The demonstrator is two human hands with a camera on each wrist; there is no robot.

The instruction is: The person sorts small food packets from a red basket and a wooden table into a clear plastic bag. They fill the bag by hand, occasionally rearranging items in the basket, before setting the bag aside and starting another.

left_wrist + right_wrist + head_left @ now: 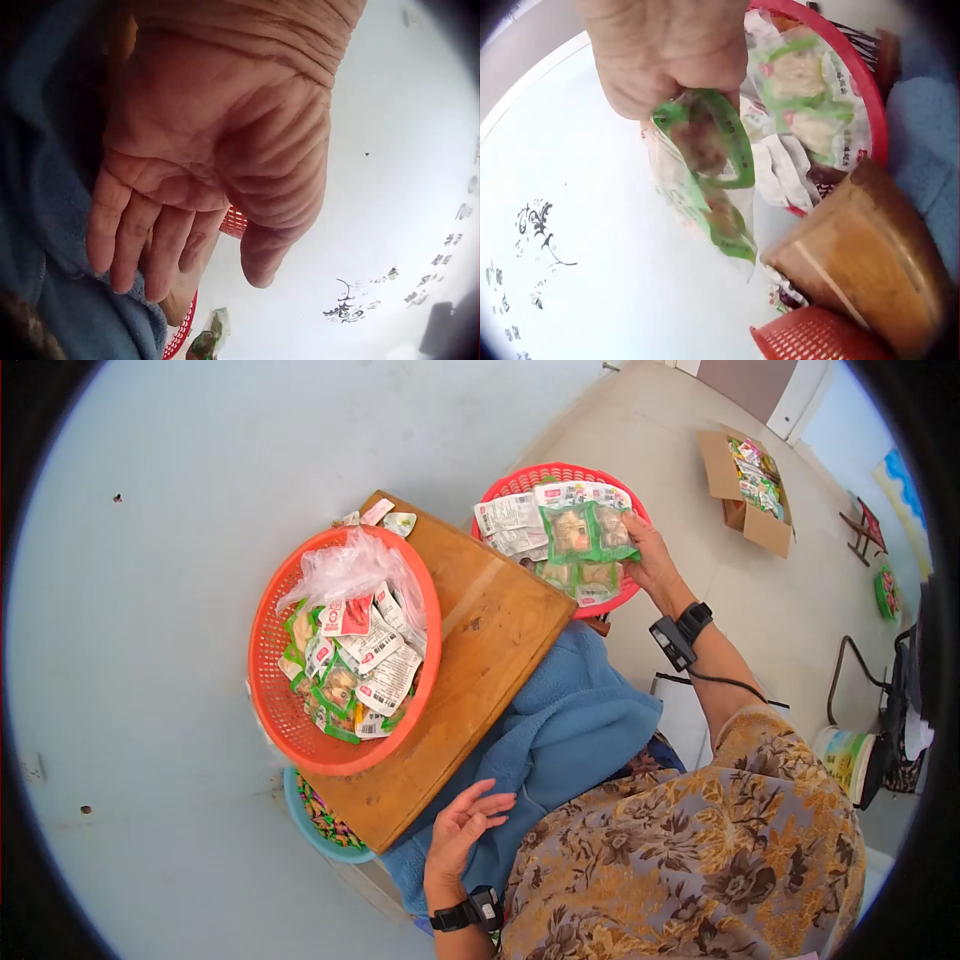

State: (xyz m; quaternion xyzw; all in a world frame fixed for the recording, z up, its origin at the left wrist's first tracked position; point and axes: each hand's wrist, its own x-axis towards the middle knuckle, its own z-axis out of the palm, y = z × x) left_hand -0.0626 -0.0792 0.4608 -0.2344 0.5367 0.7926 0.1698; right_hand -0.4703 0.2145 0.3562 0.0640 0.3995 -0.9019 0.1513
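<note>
Currently, the right hand (pixel 652 555) grips green-edged clear plastic snack packets (pixel 588 530) over the round red plastic mesh basket (pixel 520 482). In the right wrist view, the fingers (pixel 667 67) are curled round the top edge of the packets, which hang down from the grip. Whether the held packets touch the loose packets lying in the red basket cannot be told.

The left hand (pixel 462 830) lies palm up on the blue fleece cloth (pixel 570 730), just beside the near edge of the rectangular brown wooden board (pixel 490 630). Its fingers (pixel 142 247) are relaxed, slightly bent, and hold nothing.

The round orange plastic mesh basket (pixel 262 690) stands on the board, well apart from both hands. It contains further packets and a crumpled clear plastic bag (pixel 345 565). An open brown cardboard box (pixel 745 520) stands on the floor beyond the red basket.
</note>
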